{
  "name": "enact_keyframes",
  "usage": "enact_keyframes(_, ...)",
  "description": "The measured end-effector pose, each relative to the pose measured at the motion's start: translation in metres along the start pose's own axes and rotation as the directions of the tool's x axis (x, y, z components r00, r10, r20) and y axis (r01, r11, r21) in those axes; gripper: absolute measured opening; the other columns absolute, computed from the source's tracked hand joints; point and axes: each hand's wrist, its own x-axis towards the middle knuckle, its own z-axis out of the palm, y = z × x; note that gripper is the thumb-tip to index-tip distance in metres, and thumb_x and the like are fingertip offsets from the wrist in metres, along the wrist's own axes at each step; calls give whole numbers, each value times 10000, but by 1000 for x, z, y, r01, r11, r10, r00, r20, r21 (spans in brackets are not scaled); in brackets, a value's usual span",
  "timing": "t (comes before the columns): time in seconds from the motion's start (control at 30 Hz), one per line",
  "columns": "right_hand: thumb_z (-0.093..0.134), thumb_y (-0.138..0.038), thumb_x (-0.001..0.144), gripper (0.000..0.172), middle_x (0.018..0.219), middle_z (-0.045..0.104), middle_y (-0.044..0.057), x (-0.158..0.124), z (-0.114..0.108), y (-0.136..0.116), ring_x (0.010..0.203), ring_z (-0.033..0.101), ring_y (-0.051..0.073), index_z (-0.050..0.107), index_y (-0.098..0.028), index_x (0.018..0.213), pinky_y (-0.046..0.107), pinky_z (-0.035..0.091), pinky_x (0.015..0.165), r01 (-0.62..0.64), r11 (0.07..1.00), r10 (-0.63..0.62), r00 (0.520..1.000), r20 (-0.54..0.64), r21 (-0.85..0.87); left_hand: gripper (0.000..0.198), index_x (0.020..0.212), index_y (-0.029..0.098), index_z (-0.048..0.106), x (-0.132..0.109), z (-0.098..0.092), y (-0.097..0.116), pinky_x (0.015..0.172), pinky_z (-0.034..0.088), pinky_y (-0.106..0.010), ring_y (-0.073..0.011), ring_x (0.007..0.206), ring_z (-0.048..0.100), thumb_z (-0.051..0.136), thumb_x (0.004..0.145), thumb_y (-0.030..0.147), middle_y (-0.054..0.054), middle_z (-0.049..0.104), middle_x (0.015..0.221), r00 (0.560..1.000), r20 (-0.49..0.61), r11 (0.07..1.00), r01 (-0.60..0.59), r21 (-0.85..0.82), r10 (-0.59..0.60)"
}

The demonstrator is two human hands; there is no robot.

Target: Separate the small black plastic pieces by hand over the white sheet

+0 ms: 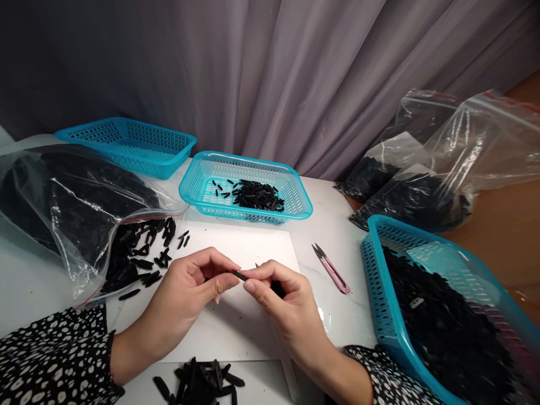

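Note:
Between the fingertips of both hands is a small, narrow black piece [239, 275], held over a white sheet [236, 332]. My left hand [192, 287] pinches one end. Thumb and forefinger of my right hand [284, 298] close on the other end. Something dark shows within the curled right fingers, with a thin point sticking up behind them; I cannot make out what it is. Pink thread snips [331, 269] lie right of the sheet, touched by neither hand. Similar black pieces [206, 382] are piled at the front edge.
A blue basket [244, 214] with black pieces stands behind the sheet, another blue basket [169, 169] at back left. A large bag [80, 197] spills black pieces at left. On the right are a fuller blue basket [375, 292] and clear zip bags [459, 146].

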Motion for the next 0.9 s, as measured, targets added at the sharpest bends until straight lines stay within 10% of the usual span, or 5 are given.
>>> enact_keyframes(0.27, 628, -608, 783, 579, 572, 269, -28, -3, 3, 0, 530, 243, -78, 589, -33, 841, 44, 231, 506, 3, 999, 0, 997, 76, -40, 149, 778, 197, 743, -3, -3, -3, 525, 370, -189, -69, 564, 462, 823, 766, 323, 21, 620, 670, 998, 58, 996, 39, -86, -34)
enact_keyframes(0.9, 552, -272, 879, 274, 478, 316, -21, -4, 2, -5, 488, 216, -96, 741, -74, 871, -9, 170, 481, 447, 793, -490, 872, 4, -415, 245, 688, 166, 637, 1, -2, 1, 526, 327, -213, -84, 558, 398, 783, 761, 348, 39, 526, 611, 989, 112, 994, 92, 52, -97)
